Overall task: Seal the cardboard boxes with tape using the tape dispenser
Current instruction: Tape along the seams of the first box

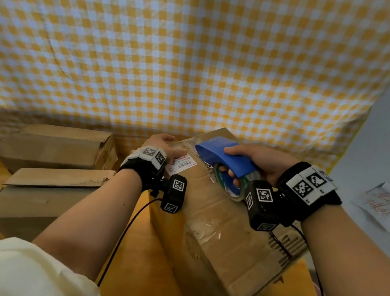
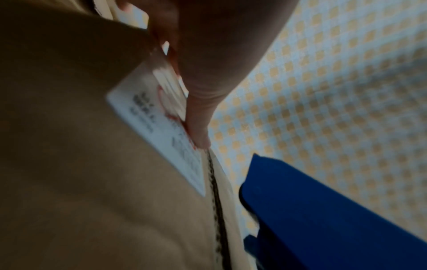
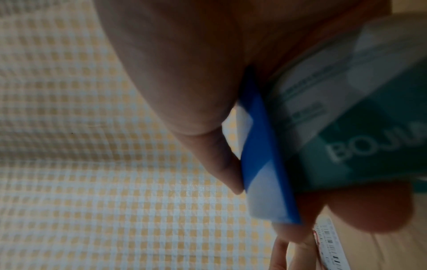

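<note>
On the wooden tabletop [image 1: 151,257] stands a large brown cardboard box [image 1: 224,239], its top bearing the flat, spread left hand [image 1: 165,146] and the blue tape dispenser [image 1: 223,158] gripped by the curled right hand [image 1: 257,158]

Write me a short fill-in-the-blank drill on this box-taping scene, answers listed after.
1. The right hand grips a tape dispenser coloured ____.
2. The left hand rests on the box beside a white ____.
3. The cloth behind is checked white and ____.
4. To the left lie ____ more boxes.

Answers: blue; label; yellow; two
</note>
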